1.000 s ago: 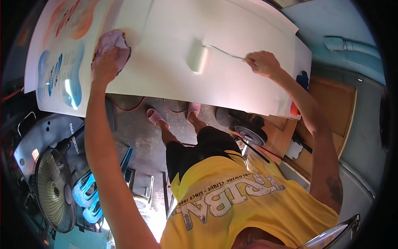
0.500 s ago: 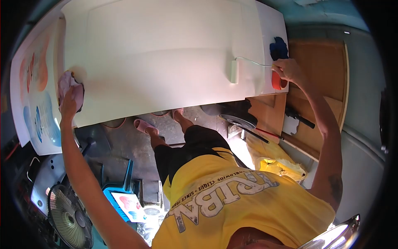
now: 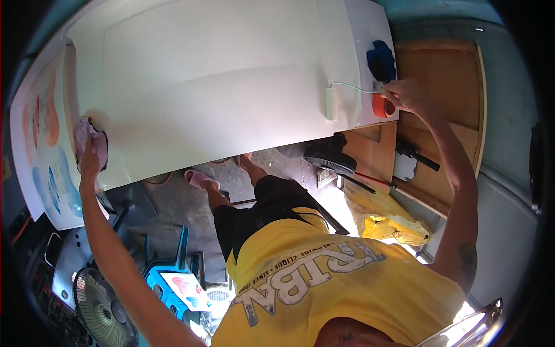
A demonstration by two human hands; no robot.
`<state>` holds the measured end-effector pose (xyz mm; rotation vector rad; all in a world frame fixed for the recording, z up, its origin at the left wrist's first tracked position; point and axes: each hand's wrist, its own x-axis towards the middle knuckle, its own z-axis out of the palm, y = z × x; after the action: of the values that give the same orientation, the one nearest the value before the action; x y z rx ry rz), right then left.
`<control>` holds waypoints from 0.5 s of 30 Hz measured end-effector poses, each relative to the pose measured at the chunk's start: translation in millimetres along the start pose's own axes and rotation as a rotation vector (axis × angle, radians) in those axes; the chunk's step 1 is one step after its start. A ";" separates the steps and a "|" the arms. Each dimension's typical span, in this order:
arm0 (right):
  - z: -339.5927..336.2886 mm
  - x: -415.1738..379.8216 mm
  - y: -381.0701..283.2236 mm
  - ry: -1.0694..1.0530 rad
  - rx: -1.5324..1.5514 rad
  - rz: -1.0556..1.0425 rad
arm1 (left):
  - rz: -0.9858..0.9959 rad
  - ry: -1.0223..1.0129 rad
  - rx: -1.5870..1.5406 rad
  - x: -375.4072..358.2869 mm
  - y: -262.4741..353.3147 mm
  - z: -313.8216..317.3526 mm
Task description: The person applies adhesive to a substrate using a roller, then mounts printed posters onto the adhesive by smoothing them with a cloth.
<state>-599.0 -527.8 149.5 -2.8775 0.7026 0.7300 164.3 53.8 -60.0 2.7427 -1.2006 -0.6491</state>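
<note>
A large white sheet (image 3: 219, 87) covers the tabletop in front of me. At its left edge, my left hand (image 3: 90, 162) grips a crumpled pink cloth (image 3: 98, 144) and presses it to the surface; some of the fingers are hidden. On the right, my right hand (image 3: 406, 95) is closed around the handle end of a small paint roller (image 3: 330, 104). The roller's white sleeve rests on or just over the sheet, and its thin wire runs to my fingers. Right by that hand lies a red roll of tape (image 3: 380, 106), with a dark blue cloth (image 3: 381, 61) beyond it.
Printed sheets with red and blue shapes (image 3: 52, 144) lie at the left. Below stand a fan (image 3: 104, 309) and a blue plastic stool (image 3: 156, 277). Another fan (image 3: 329, 162) sits under the table's right side. Wooden panels (image 3: 436, 87) lean at the right, near a yellow sack (image 3: 390, 225).
The view has shifted slightly, so the table appears a little farther left. Both hands keep their holds on the cloth and the paint roller, with little other movement.
</note>
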 end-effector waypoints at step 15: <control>1.3 101.3 -178.4 0.093 0.152 -0.177 | 0.182 0.043 0.006 15.7 -36.2 21.7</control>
<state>-439.4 -410.5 96.2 -2.8020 0.4806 0.5005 189.7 69.6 -93.7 2.5967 -1.4222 -0.5641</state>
